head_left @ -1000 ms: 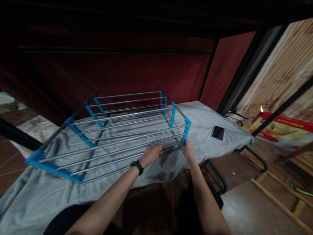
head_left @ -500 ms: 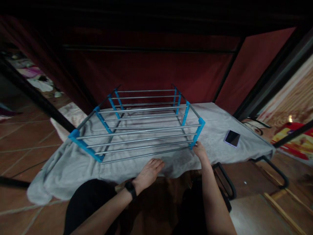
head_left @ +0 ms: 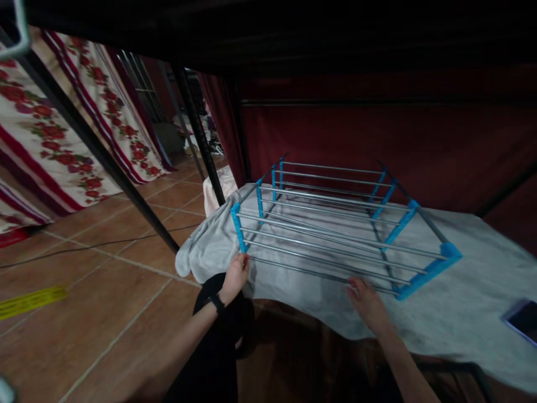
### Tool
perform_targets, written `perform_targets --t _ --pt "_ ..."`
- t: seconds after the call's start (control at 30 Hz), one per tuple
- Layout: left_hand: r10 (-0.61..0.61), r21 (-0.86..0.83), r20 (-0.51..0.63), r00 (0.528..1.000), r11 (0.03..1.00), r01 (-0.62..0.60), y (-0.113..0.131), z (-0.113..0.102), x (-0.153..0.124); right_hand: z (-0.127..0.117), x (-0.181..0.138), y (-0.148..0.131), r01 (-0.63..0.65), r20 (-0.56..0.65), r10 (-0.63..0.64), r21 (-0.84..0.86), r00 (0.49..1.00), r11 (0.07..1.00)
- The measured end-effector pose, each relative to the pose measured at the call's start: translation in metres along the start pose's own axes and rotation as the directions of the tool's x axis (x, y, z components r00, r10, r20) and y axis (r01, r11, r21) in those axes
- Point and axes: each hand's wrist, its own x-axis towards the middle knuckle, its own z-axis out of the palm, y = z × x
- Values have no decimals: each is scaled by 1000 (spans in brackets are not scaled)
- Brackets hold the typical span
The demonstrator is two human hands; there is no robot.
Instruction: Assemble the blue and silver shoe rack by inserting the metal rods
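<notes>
A rack (head_left: pixel 335 232) of grey metal rods joined by blue plastic uprights stands on a grey blanket (head_left: pixel 302 296). My left hand (head_left: pixel 236 276), with a dark band on the wrist, is closed at the foot of the front left blue upright (head_left: pixel 239 228), where the lowest front rod ends. My right hand (head_left: pixel 368 304) has its fingers closed around the same lowest rod (head_left: pixel 304 270), a little left of the front right blue upright (head_left: pixel 430 273). The exact contact of the fingertips is partly hidden.
A phone (head_left: pixel 522 320) lies on the blanket at the right. Black frame posts (head_left: pixel 109 159) and a dark surface overhead (head_left: pixel 293 39) surround the place. Dark red cloth (head_left: pixel 356 131) hangs behind. Flowered curtains (head_left: pixel 84 123) and a tiled floor (head_left: pixel 126 280) are at the left.
The view has swung left. My left hand has gone from lying flat near the front edge to the rack's front left corner. My right hand has moved leftward from the front right corner along the rod.
</notes>
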Motion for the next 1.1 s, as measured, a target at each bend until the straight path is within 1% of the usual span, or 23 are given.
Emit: perform_targets --t 0.07,0.13,0.2,0.27,0.43,0.67,0.93,1.1 --pt "-85 -2 -50 995 996 85 -19 -7 17 14 5 -10 98 5 -98 -168 995 981" --pt "-138 -17 -56 989 990 137 -34 -8 32 24 9 -16 164 52 -155 -302 986 939" --pt "-166 -38 -27 986 986 165 -43 -4 43 30 13 -17 205 106 -178 -377 978 903" --pt "-182 -57 12 983 982 182 -49 4 52 33 18 -16 220 140 -177 -411 974 885" --pt "-221 -109 63 973 968 227 -63 22 62 36 30 -10 207 158 -160 -356 974 911" --pt "-232 -203 51 971 950 237 -76 32 69 39 34 0 196 159 -158 -259 974 946" --pt "-259 -226 36 965 939 260 -74 34 72 38 33 3 212 147 -185 -200 972 957" --pt "-260 -222 33 965 940 261 -69 33 71 39 32 2 236 133 -211 -214 968 948"
